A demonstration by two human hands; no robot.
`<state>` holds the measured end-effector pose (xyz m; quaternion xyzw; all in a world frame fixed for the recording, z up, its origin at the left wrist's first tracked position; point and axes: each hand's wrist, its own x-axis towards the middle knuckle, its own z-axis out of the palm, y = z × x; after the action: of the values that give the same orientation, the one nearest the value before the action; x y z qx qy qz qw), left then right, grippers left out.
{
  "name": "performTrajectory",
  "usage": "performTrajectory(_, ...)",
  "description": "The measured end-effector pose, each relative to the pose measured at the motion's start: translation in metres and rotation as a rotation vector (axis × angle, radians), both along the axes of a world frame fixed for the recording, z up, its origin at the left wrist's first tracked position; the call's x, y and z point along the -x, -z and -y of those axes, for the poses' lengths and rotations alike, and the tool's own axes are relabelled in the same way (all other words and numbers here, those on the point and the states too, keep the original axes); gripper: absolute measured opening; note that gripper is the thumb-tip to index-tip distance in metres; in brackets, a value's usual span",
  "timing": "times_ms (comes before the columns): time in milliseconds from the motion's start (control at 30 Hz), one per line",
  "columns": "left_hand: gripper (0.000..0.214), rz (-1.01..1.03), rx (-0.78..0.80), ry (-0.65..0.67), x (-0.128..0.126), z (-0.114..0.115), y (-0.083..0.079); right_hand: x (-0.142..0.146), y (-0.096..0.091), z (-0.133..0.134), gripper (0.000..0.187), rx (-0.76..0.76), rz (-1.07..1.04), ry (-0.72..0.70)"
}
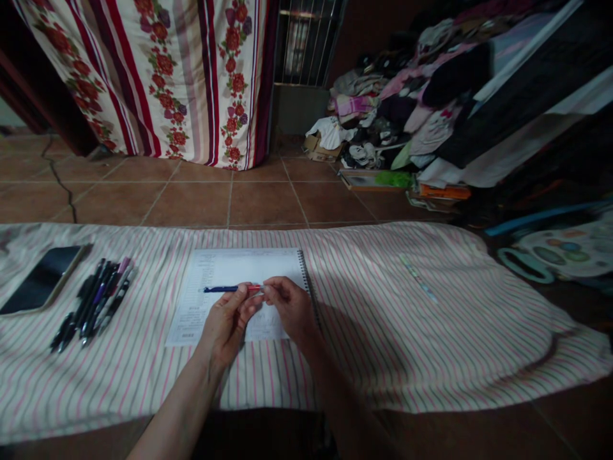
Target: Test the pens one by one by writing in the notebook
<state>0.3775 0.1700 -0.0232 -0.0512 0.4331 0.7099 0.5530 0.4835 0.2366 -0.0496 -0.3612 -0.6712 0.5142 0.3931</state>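
A dark blue and red pen (223,289) lies level across both hands, above a spiral notebook (249,265). My left hand (225,326) is closed around its middle, thumb on top. At the pen's right end, my right hand (292,310) pinches with thumb and fingers; the exact tip is hidden by the fingertips. Printed text runs down the left side of the page, and the spiral binding is on the right edge. Some faint marks show on the paper below the hands.
Left of the notebook lie several pens (98,300) in a bunch and a dark-screened phone (43,281). A pale patterned strip-like item (417,278) rests on the striped cloth (373,358) at right. Beyond are tiled floor (258,198), a floral curtain (191,83) and heaped clothes (383,108).
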Motion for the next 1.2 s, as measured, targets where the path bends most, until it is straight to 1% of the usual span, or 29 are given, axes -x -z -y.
performTrajectory(200, 0.013, -0.008, 0.018, -0.025, -0.003, -0.001, 0.002, 0.001, 0.007, -0.001, 0.010, -0.006, -0.026, -0.007)
performTrajectory(400, 0.012, 0.019, 0.015, -0.025, -0.002, -0.001, 0.002, 0.001, 0.007, -0.001, 0.014, 0.001, -0.015, 0.024)
performTrajectory(600, 0.015, 0.018, 0.004, -0.036, -0.001, -0.001, 0.002, 0.001, 0.008, -0.001, 0.017, 0.003, -0.039, 0.008)
performTrajectory(700, 0.016, 0.015, 0.000, -0.031, -0.002, 0.000, 0.002, 0.000, 0.007, 0.000, 0.016, -0.016, -0.014, 0.013)
performTrajectory(867, 0.016, 0.007, -0.005, -0.025, -0.002, 0.001, 0.001, 0.000, 0.005, 0.000, 0.015, -0.008, 0.015, 0.019)
performTrajectory(1033, 0.015, -0.009, -0.019, -0.010, -0.001, 0.000, 0.001, -0.001, 0.001, 0.001, 0.015, -0.041, 0.062, 0.032)
performTrajectory(1200, 0.014, -0.065, -0.003, 0.000, -0.004, -0.001, 0.003, -0.001, -0.003, 0.003, 0.024, -0.096, 0.175, 0.069)
